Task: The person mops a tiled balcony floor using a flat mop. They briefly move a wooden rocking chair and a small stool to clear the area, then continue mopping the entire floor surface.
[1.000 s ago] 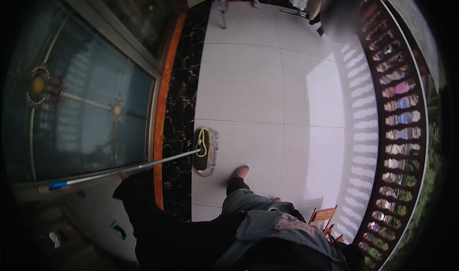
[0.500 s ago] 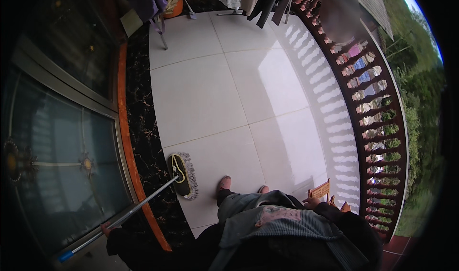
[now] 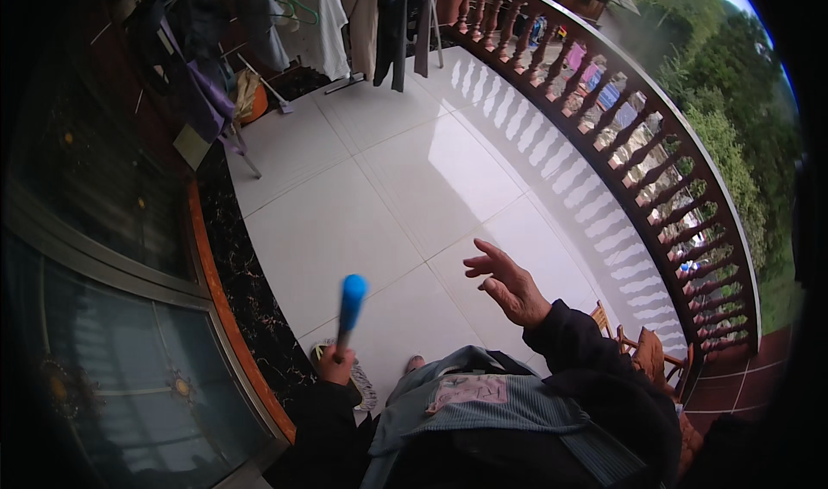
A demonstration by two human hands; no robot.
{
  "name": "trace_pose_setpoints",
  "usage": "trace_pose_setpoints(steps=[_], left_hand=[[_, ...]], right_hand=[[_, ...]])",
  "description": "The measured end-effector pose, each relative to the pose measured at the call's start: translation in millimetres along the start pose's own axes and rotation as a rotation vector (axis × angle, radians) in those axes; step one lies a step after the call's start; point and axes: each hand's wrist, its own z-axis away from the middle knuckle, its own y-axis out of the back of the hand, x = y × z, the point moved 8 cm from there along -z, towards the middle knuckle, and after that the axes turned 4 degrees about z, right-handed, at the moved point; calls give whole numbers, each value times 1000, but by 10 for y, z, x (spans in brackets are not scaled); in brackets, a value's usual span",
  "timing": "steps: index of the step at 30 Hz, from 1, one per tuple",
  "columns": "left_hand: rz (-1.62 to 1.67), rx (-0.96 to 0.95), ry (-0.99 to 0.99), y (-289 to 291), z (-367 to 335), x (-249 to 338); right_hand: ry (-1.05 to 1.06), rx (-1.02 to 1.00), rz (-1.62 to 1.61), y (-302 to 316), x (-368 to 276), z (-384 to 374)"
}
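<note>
My left hand (image 3: pixel 337 366) is closed round the pole of a flat mop, which now stands nearly upright. The pole's blue grip end (image 3: pixel 352 297) points up above the fist. Below the hand, the mop head (image 3: pixel 366 389) with its grey fringe rests on the floor by my feet, partly hidden behind my arm and hand. My right hand (image 3: pixel 511 284) is raised over the tiles in front of me, fingers apart, holding nothing. A blue-grey apron (image 3: pixel 483 398) with a pink patch covers my front.
Glass doors (image 3: pixel 121 360) with an orange sill line the left. A dark red balustrade (image 3: pixel 621 144) curves along the right. Hanging clothes (image 3: pixel 362 23) and a folded purple item (image 3: pixel 203 84) stand at the far end. Wooden chair parts (image 3: pixel 655 351) are by my right side. Pale tiles (image 3: pixel 336 196) cover the floor.
My left hand has brought the mop pole from slanting out left to upright before me. My right hand has risen from my side, forward over the floor. The view has turned.
</note>
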Motion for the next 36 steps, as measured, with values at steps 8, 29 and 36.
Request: trace_pose_setpoints(steps=[8,29,36], left_hand=[[24,-371,-733,-1438,539,-7],[684,-260,1227,-2369,-188,-945],[603,-189,1135,-2721,-845,13]], right_hand=[[-234,-173,-375,12,-399,552],[122,112,-194,2105,88,552],[240,179,-325,3716,549,374]])
